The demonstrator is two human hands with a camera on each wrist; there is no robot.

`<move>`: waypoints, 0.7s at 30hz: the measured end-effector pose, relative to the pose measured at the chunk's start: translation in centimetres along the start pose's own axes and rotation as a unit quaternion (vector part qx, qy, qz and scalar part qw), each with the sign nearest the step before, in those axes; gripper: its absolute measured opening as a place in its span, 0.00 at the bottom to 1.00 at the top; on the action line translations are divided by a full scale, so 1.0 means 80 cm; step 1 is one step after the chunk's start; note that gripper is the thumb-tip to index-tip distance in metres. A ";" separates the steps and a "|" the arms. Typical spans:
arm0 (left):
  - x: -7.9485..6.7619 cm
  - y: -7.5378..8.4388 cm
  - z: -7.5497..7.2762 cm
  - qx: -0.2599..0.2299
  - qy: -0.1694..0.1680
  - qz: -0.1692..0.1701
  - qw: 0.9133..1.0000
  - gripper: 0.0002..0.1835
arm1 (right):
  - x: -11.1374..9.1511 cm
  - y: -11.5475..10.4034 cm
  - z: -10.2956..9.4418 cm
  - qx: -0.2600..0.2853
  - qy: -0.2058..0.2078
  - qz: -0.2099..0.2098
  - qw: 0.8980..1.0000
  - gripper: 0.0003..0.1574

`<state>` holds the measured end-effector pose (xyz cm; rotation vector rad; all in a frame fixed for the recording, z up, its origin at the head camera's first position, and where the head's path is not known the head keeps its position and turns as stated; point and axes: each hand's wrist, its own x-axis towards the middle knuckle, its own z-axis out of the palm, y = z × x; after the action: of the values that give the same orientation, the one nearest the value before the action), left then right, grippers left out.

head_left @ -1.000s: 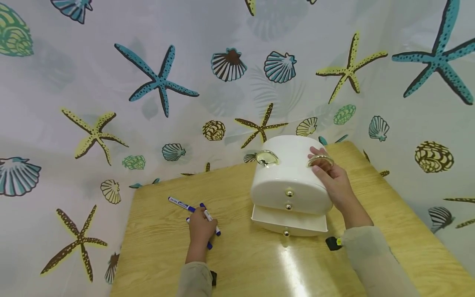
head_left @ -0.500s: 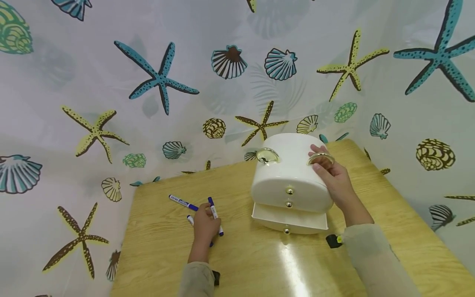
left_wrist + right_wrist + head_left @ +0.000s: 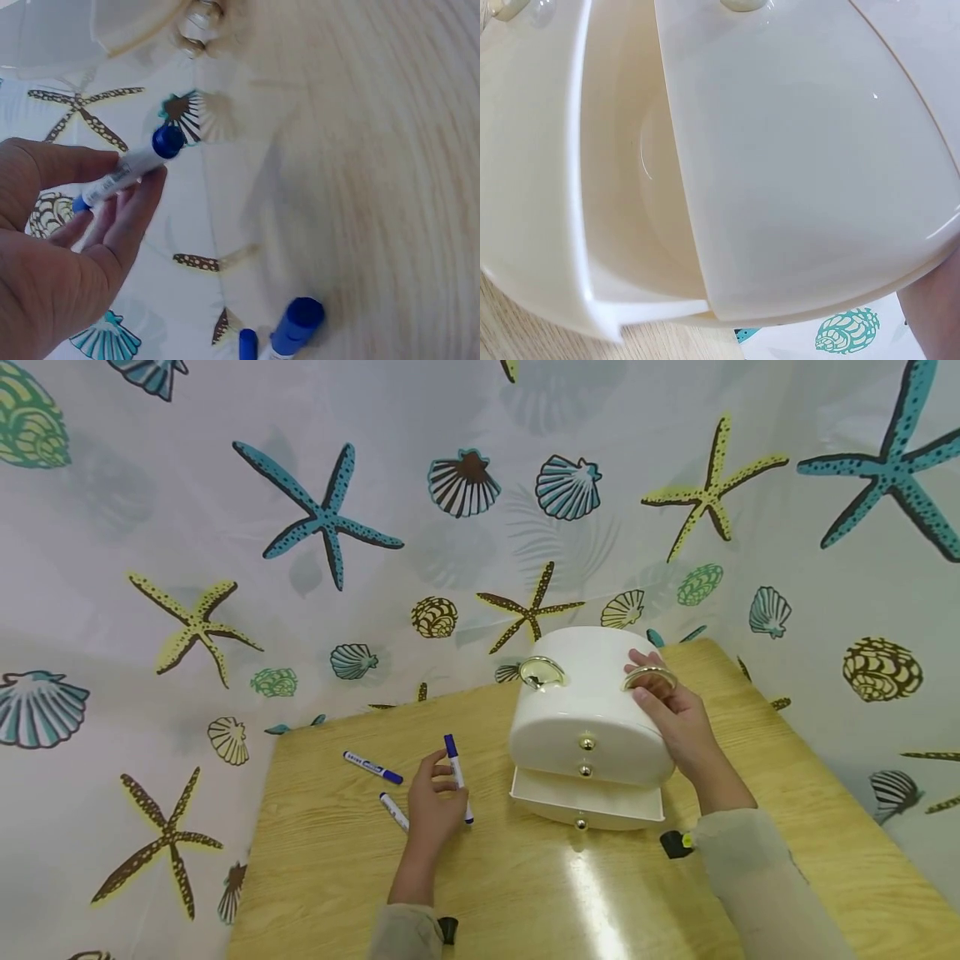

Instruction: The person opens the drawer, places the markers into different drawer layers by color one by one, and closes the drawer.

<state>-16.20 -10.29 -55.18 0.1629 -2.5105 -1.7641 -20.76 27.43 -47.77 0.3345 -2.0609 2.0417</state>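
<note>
My left hand (image 3: 435, 806) pinches a white marker with blue ends (image 3: 458, 777) between thumb and fingers. In the left wrist view the same marker (image 3: 126, 172) is tilted, clear of the tabletop. My right hand (image 3: 688, 735) grips the right gold handle (image 3: 651, 675) on top of a white rounded drawer box (image 3: 585, 702). The box's bottom drawer (image 3: 581, 814) is pulled out, its inside (image 3: 630, 172) bare where the right wrist view shows it. Two more markers lie left of my left hand: one whole marker (image 3: 372, 767) and another marker (image 3: 393, 811) partly hidden by the hand.
A wooden table (image 3: 315, 877) carries everything. The left gold handle (image 3: 542, 672) and small gold knobs (image 3: 587, 743) stick out from the box. Behind and to the right hangs a white curtain (image 3: 420, 410) printed with starfish and shells.
My left hand has lifted the marker from among the others and carried it right, toward the box. My right hand stays on the handle, and the drawer has not moved.
</note>
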 end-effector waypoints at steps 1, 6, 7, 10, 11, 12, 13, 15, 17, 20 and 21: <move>-0.003 0.004 0.001 -0.007 -0.006 0.008 1.000 0.38 | 0.000 0.000 0.000 0.003 -0.001 0.000 1.000 0.14; -0.017 0.025 0.005 -0.038 -0.029 0.060 0.997 0.37 | -0.001 -0.001 0.000 0.002 -0.001 0.001 1.000 0.14; -0.019 0.030 0.006 -0.044 -0.031 0.069 0.996 0.37 | -0.001 -0.001 0.000 0.000 -0.001 0.001 1.000 0.14; -0.026 0.041 0.010 -0.064 -0.034 0.093 0.993 0.37 | -0.001 -0.002 0.000 -0.008 0.000 -0.001 1.000 0.14; -0.028 0.045 0.011 -0.071 -0.035 0.104 0.991 0.37 | -0.001 -0.002 0.000 -0.012 0.000 -0.002 1.000 0.14; -0.030 0.048 0.013 -0.079 -0.037 0.115 0.990 0.37 | 0.000 -0.001 0.000 -0.012 0.000 -0.004 1.000 0.14; -0.032 0.051 0.015 -0.089 -0.039 0.126 0.987 0.37 | 0.000 -0.001 0.000 -0.011 0.000 -0.006 1.000 0.14; -0.037 0.055 0.019 -0.109 -0.043 0.148 0.982 0.36 | 0.000 -0.001 0.000 -0.009 0.000 -0.007 1.000 0.14; -0.041 0.057 0.024 -0.128 -0.050 0.170 0.976 0.36 | 0.000 -0.001 0.000 -0.004 0.000 -0.005 1.000 0.14; -0.045 0.059 0.030 -0.143 -0.058 0.197 0.968 0.35 | -0.002 -0.001 0.000 0.000 0.000 0.000 1.000 0.12; -0.046 0.060 0.032 -0.147 -0.060 0.203 0.966 0.34 | -0.002 -0.001 0.000 0.001 0.000 0.001 1.000 0.12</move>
<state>-13.10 -5.80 -51.48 -0.4533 -2.1118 -1.9720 -20.59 27.43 -47.76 0.3329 -2.0597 2.0452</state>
